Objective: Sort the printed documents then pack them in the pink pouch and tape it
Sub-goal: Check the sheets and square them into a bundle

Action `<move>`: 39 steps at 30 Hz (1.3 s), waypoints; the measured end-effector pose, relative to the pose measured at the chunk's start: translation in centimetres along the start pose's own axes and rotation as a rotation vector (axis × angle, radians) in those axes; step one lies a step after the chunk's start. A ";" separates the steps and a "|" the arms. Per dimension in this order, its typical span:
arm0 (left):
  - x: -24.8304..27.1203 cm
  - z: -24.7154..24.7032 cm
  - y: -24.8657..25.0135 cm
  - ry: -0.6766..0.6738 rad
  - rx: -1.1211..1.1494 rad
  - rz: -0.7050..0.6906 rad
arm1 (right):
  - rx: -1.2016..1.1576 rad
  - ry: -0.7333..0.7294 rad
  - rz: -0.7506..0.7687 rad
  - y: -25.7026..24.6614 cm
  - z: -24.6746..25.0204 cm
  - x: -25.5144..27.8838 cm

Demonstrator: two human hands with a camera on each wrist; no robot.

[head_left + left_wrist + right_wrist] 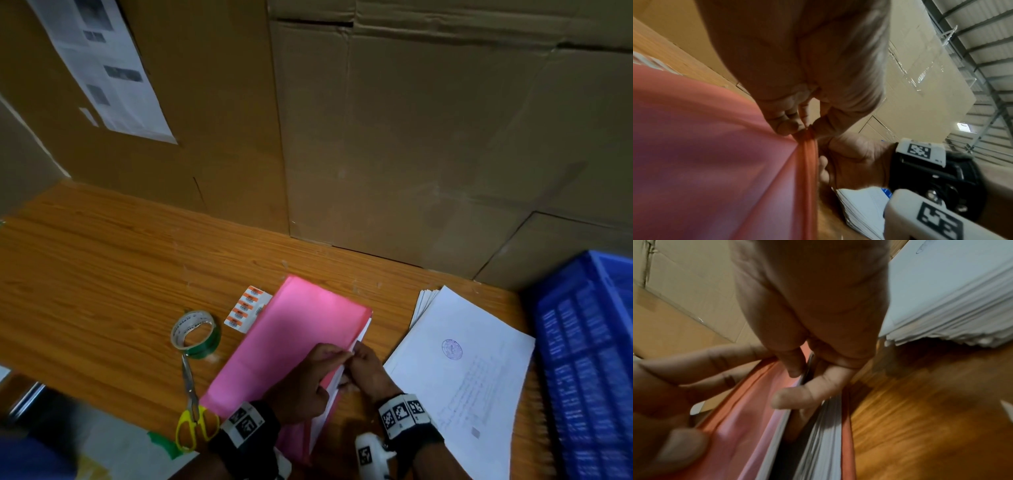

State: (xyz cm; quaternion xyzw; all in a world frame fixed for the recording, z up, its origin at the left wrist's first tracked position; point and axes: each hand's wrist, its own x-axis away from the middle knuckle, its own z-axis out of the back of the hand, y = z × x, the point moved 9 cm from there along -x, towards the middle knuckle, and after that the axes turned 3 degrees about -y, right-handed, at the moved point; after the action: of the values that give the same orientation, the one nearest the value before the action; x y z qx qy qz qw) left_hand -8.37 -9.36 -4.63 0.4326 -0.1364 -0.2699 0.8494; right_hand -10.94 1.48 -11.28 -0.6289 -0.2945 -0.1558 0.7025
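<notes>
The pink pouch lies flat in the middle of the wooden table, its open long edge on the right. White printed sheets stick out of that opening. My left hand pinches the pouch's upper layer at the opening and lifts it; the left wrist view shows the pink film bunched between my left hand's fingertips. My right hand is at the same edge. In the right wrist view my right hand pinches the edge of the sheets inside the pouch mouth.
A thick stack of printed documents lies right of the pouch, with a blue crate beyond it. Left of the pouch are a tape roll, yellow-handled scissors and a label sheet. Cardboard boxes wall the back.
</notes>
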 end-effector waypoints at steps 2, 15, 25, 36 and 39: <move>-0.3 -0.3 -0.2 -0.007 -0.028 0.026 | -0.025 0.000 -0.007 -0.3 0.2 -0.1; -2.3 0.0 -0.4 -0.123 0.030 0.047 | -0.017 0.020 0.133 -0.7 0.2 0.0; -2.4 -0.2 -0.5 -0.121 0.051 0.045 | 0.040 0.099 0.153 -0.5 -0.3 -0.7; 3.4 -2.3 -1.5 0.023 -0.056 0.117 | 0.135 -0.062 0.269 5.2 -5.2 4.3; 5.5 -2.2 -1.6 0.032 -0.072 0.181 | 0.149 -0.114 0.286 5.3 -5.4 5.1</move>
State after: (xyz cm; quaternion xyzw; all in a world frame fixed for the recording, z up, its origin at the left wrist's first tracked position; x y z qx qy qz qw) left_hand -3.42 -11.88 -7.22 0.3919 -0.1515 -0.1897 0.8874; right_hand -2.65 -2.15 -12.52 -0.6186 -0.2519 0.0041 0.7442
